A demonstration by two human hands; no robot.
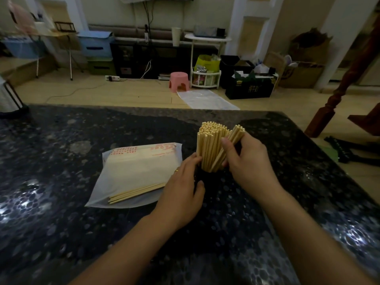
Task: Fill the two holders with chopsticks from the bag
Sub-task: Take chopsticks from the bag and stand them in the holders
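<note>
A frosted, translucent plastic bag [135,173] with red print lies flat on the dark speckled stone table [61,151], holding a pale block of chopsticks. A few loose chopsticks [136,192], thin pale wood with square ends, stick out of its near edge. Just right of the bag, the left hand [183,190] wraps around a dark holder [202,177], fingers curled against its side; the holder is hard to make out against the table. A dense upright bundle of chopsticks [209,145] stands in it. The right hand [246,161], palm down, pinches a smaller tilted bunch [232,140] between thumb and fingers, leaning against the bundle.
</note>
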